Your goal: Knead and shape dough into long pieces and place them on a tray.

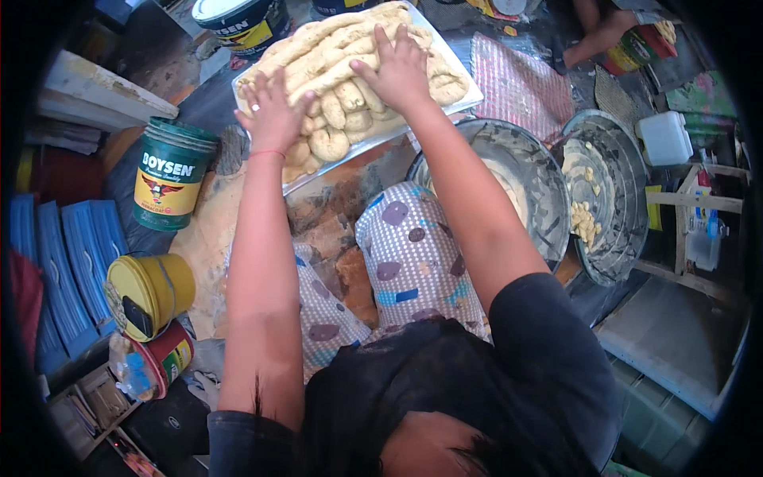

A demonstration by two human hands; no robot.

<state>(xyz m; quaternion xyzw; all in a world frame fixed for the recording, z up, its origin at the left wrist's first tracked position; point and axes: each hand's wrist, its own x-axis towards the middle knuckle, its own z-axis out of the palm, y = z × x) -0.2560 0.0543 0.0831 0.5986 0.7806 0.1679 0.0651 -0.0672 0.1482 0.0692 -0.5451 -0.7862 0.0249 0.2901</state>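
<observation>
A shallow metal tray (475, 94) in the upper middle holds several long rolls and shorter pieces of pale dough (329, 143). My left hand (272, 115), with a ring and a thin red cord at the wrist, lies with fingers apart on the left part of the dough. My right hand (395, 73) rests spread on the upper rolls, toward the right. Both hands touch the dough from above. My knees, in patterned cloth (417, 262), are below the tray.
Two dark basins (540, 208) (618, 238) sit right, one with dough bits. A checked cloth (520, 83) lies behind them. A green bucket (175, 175), yellow pail (163, 290) and blue stacked items (75, 262) stand left. Another person's bare legs (604, 32) show at upper right.
</observation>
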